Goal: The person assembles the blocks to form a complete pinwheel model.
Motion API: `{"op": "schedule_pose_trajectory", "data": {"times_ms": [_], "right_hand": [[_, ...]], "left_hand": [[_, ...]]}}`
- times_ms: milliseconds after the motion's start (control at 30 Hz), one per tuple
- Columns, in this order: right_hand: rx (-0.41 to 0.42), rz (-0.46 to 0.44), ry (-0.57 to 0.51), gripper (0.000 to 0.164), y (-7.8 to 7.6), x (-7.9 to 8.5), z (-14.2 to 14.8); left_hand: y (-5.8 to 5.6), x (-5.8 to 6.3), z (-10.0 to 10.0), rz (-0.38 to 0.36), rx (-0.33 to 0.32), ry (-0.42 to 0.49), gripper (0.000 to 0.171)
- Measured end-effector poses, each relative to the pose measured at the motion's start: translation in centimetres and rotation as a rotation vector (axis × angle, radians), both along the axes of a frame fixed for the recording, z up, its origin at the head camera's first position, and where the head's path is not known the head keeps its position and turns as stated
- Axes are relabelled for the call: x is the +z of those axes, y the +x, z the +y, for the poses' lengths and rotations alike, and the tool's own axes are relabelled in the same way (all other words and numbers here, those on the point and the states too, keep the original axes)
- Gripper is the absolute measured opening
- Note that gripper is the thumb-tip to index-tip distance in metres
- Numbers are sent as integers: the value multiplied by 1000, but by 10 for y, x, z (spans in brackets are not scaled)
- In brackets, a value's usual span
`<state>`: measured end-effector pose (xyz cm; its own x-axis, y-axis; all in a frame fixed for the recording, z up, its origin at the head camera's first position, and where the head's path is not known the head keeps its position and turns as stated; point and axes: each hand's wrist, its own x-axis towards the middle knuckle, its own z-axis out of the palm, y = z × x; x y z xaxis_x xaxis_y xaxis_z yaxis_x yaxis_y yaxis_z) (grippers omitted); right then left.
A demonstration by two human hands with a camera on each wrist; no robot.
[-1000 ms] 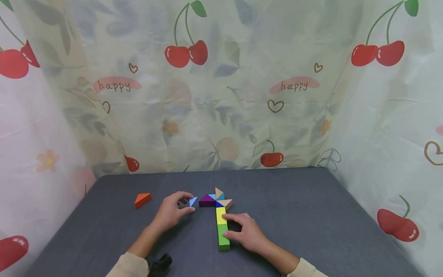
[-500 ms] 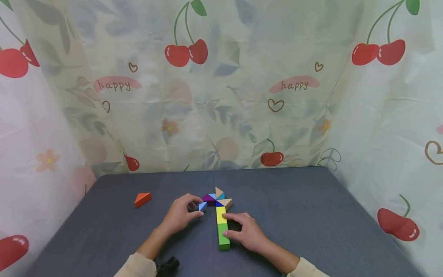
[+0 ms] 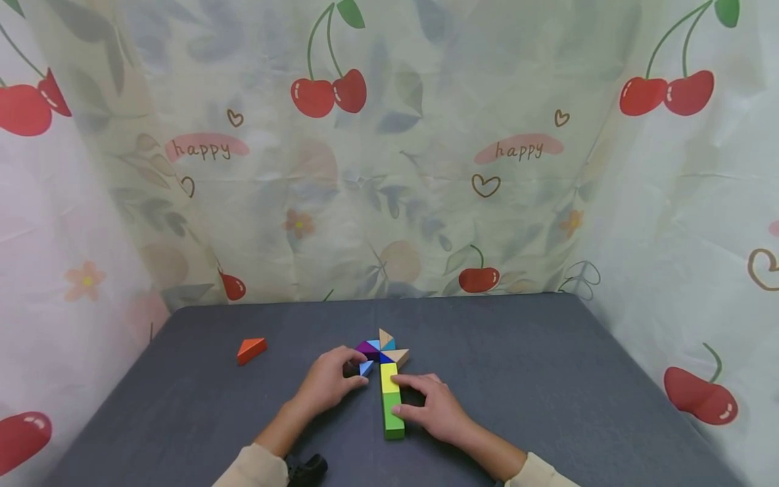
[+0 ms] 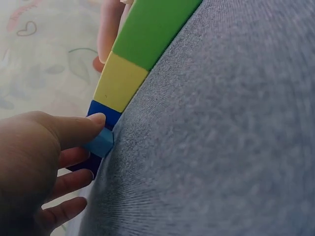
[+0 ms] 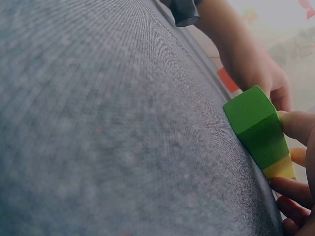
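Note:
My left hand (image 3: 331,380) pinches a small light blue triangular block (image 3: 366,368) between thumb and fingertips. The block is close to the near side of a purple triangular block (image 3: 368,350) and just left of the yellow block (image 3: 389,379). In the left wrist view, the light blue block (image 4: 101,142) is next to a dark blue block (image 4: 105,112). My right hand (image 3: 439,411) touches the yellow and green row from the right, index finger at the yellow block and thumb at the green block (image 3: 393,414). In the right wrist view, its fingers lie along the green block (image 5: 258,130).
Wooden triangular blocks (image 3: 398,356) and blue ones form a pinwheel shape at the row's far end. An orange triangular block (image 3: 251,351) lies apart on the left of the dark grey tabletop (image 3: 517,358). A cherry-print curtain (image 3: 389,169) closes off the back and sides.
My left hand has carried the light blue block right and slightly nearer, beside the row. The purple block has shifted a little right. My right hand has stayed in place.

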<state>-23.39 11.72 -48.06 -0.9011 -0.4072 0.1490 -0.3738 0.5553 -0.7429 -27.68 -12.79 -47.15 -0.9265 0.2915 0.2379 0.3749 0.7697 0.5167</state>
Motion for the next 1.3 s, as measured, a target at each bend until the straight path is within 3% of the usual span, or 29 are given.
{"op": "schedule_pose_trajectory", "data": {"times_ms": [300, 700, 1300], "right_hand": [[-2, 6, -1, 50, 0, 0, 0], [6, -6, -11, 51, 0, -1, 1], [1, -15, -10, 50, 0, 1, 1]], "left_hand": [[2, -1, -4, 28, 17, -40, 32], [0, 0, -4, 102, -41, -131, 25], [-7, -2, 3, 145, -25, -126, 27]]}}
